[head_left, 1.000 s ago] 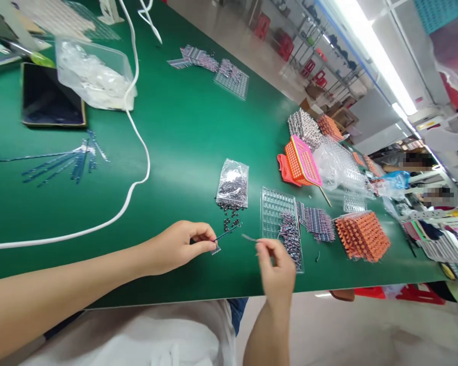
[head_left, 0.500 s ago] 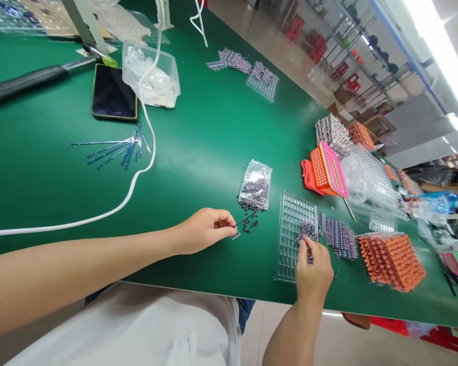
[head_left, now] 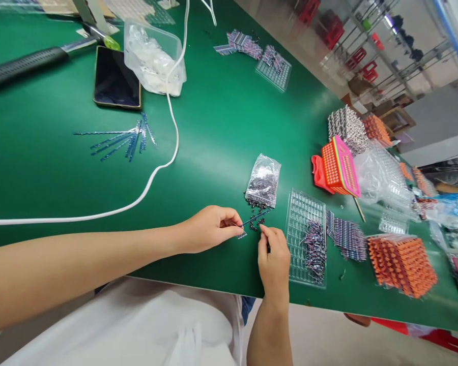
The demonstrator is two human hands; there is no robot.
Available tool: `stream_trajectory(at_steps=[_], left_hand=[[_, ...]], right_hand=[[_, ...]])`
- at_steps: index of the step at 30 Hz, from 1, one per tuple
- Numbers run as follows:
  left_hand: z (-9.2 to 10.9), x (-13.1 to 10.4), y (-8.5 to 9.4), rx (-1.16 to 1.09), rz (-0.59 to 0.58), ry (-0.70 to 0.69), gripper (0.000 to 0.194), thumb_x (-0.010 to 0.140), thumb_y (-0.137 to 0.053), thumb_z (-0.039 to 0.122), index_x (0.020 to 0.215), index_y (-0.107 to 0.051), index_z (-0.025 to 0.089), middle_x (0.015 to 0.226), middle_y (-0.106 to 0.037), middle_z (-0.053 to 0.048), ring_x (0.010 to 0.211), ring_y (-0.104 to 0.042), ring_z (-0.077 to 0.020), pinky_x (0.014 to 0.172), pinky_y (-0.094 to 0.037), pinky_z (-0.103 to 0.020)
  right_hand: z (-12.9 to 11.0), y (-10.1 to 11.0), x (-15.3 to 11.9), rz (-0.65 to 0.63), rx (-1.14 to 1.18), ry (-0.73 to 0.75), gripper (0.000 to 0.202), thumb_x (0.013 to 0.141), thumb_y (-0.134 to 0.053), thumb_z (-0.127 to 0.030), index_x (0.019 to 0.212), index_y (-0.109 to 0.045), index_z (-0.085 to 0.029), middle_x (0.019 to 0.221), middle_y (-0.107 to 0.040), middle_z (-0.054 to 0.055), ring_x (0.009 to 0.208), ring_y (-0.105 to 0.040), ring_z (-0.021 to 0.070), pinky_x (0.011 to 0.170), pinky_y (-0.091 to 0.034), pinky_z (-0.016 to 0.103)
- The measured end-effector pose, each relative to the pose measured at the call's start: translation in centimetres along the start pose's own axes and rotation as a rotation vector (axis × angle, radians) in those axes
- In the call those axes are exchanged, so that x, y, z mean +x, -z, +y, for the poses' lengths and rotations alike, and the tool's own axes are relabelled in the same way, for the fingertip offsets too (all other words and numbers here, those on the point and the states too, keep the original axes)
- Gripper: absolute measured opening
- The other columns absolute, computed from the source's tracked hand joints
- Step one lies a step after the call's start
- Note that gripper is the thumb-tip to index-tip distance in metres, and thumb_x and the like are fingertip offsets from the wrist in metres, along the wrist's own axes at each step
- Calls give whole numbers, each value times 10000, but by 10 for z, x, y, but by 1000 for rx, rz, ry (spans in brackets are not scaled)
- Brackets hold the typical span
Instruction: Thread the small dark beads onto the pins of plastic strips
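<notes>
My left hand [head_left: 213, 229] pinches a thin dark-blue strip [head_left: 257, 216] that points up to the right over loose dark beads [head_left: 253, 224]. A small pale piece [head_left: 242, 235] shows just under its fingertips. Close by on the right, my right hand [head_left: 275, 256] has its thumb and forefinger together at the edge of the beads; what they hold, if anything, is too small to tell. Behind the beads lies a clear plastic bag [head_left: 264, 180] with more dark beads in it. A clear compartment tray [head_left: 297, 229] sits beside my right hand, with a heap of thin beaded pieces [head_left: 315, 251] on its right half.
Right of the tray lie striped strips [head_left: 349, 239] and an orange stack [head_left: 402, 264]. An orange basket [head_left: 332, 165] stands farther back. To the left are blue strips [head_left: 132, 140], a white cable [head_left: 148, 185], a phone [head_left: 117, 79], a plastic tub [head_left: 175, 89] and a hammer [head_left: 26, 66].
My right hand has left the heap on the tray and moved left to the beads, close to my left hand. My left hand still pinches the blue strip. The view has shifted slightly.
</notes>
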State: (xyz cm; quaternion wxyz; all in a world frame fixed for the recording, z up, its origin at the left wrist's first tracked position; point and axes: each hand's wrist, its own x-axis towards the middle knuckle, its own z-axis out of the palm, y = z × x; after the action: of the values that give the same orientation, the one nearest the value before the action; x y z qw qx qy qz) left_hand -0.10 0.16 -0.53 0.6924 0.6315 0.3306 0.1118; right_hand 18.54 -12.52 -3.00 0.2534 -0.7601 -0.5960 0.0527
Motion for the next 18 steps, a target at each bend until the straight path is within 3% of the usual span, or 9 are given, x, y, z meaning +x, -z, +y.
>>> stream_trajectory(at_steps=[12, 18], left_hand=[[0, 0, 1, 29, -1, -4, 241, 848, -622, 416, 852, -684, 183, 818, -735, -19, 796, -661, -188, 732, -487, -276], [1, 1, 1, 31, -1, -9, 244, 842, -620, 421, 852, -690, 188, 828, -749, -27, 806, -676, -201, 735, -494, -285]], right_hand=[[3, -4, -1, -29, -72, 72, 349, 991, -406, -161, 1229, -650, -237, 1001, -609, 74, 933, -597, 177, 815, -523, 348], [3, -2, -1, -11, -36, 50, 239, 988, -482, -223, 1143, -664, -218, 983, -617, 64, 917, -602, 173, 818, -520, 342]])
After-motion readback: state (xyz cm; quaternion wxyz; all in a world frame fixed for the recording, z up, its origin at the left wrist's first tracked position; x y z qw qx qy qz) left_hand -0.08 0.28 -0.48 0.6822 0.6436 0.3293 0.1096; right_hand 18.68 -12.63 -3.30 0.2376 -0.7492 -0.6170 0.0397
